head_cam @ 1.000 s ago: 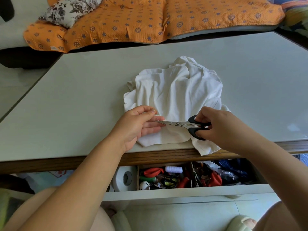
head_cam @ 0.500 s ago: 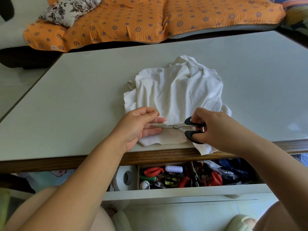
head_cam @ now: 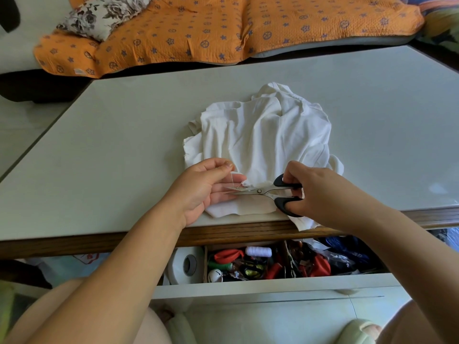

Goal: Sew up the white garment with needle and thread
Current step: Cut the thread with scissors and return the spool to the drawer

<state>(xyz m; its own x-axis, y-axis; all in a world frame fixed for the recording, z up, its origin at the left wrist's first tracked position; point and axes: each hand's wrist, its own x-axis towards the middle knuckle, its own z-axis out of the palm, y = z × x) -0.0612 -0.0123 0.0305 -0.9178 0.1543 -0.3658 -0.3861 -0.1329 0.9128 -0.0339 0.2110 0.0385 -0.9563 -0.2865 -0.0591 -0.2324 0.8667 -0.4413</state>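
Observation:
The white garment (head_cam: 263, 135) lies crumpled on the pale table (head_cam: 111, 145), its lower edge hanging over the near rim. My left hand (head_cam: 206, 187) pinches a thin white thread (head_cam: 232, 177) taut above the cloth's near edge. My right hand (head_cam: 320, 192) grips black-handled scissors (head_cam: 268, 191), fingers through the loops. The blades are parted and point left, their tips at the thread beside my left fingers. No needle is visible.
Below the table's wooden edge (head_cam: 223, 234) an open drawer (head_cam: 273, 284) holds a white thread spool (head_cam: 258, 251), red and green items, a small bell and a tape roll (head_cam: 185, 265). An orange quilt (head_cam: 223, 28) and a floral cushion (head_cam: 99, 16) lie behind the table.
The scissors slid left until the blades reached the thread. My left hand lifted the thread taut. The blades have parted.

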